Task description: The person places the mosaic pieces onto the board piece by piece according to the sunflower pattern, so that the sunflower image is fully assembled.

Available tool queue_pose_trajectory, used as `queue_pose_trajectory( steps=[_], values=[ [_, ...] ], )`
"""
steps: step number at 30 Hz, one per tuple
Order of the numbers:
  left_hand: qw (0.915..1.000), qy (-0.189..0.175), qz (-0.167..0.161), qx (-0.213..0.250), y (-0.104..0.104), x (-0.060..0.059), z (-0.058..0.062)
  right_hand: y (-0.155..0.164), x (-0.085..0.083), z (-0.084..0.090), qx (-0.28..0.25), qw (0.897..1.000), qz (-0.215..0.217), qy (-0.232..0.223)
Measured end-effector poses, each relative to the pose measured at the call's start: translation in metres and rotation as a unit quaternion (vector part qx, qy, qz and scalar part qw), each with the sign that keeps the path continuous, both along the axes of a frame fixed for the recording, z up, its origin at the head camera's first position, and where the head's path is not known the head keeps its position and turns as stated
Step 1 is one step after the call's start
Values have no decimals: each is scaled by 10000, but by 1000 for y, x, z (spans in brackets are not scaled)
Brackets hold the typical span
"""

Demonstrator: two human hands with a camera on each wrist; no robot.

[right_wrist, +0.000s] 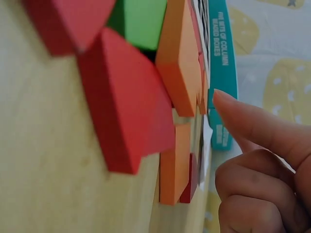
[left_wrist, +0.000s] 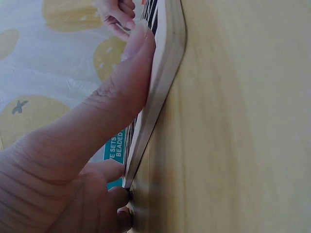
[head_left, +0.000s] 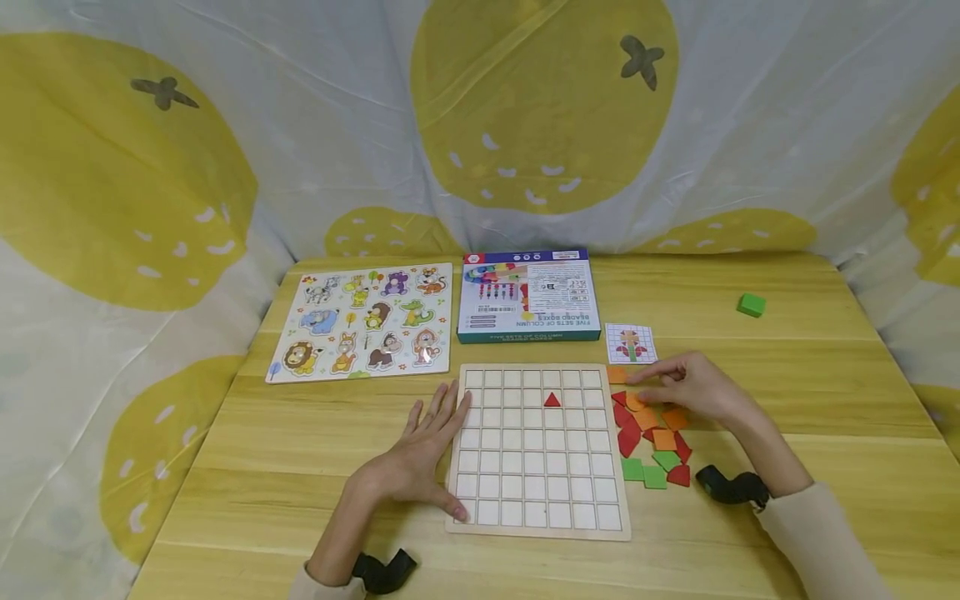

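Your left hand (head_left: 420, 458) lies flat and open on the bench (head_left: 810, 417), fingers straight and spread, with no grip on anything. Its fingertips and thumb press against the left edge of the wooden grid board (head_left: 536, 508); the left wrist view shows the thumb (left_wrist: 131, 73) laid along that edge, touching it.

Your right hand (head_left: 693, 387) rests over the top of the pile of tiles (head_left: 652, 442), just beside the board's right edge. Its index finger (right_wrist: 252, 121) points out straight toward the orange tiles (right_wrist: 180, 58), while the other fingers curl loosely; the pictures do not show whether that hand pinches a tile, so you cannot tell its grip.

The pile holds red, orange and green pieces, some square and some with a rounded or pointed side, lying close and partly overlapping. One red triangle (head_left: 552, 400) already sits in a cell of the board, in the second row from the far edge, right of the middle.

Beyond your right hand lies a small pattern card (head_left: 631, 342) with a red flower drawn on a grid. Behind the board stands a teal game box (head_left: 528, 296), and to its left an animal puzzle board (head_left: 367, 321). Well apart, at the far right of the bench, lies a single green block (head_left: 751, 305). A cloth with yellow fruit prints (head_left: 540, 108) hangs around the bench.
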State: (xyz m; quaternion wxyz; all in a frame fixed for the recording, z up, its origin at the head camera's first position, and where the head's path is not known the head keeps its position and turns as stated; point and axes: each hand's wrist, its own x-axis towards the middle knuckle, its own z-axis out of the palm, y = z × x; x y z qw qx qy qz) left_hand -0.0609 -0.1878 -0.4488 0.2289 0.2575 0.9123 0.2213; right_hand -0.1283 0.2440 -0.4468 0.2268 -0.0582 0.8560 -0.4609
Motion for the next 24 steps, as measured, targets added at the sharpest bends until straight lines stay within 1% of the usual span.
queue_pose_trajectory(
  steps=[4, 6, 13, 24],
  values=[
    [10000, 14, -4, 21, 0, 0, 0, -1, -3, 1, 29, 9999, -127, -55],
    [10000, 6, 0, 25, -1, 0, 0, -4, -5, 1, 91, 9999, -111, 5],
    [10000, -17, -35, 38, 1, 0, 0, -13, -11, -2, 472, 9986, -158, 168],
    [10000, -31, -3, 0, 0, 0, 1, -20, -12, 1, 645, 9973, -259, 231]
  ],
)
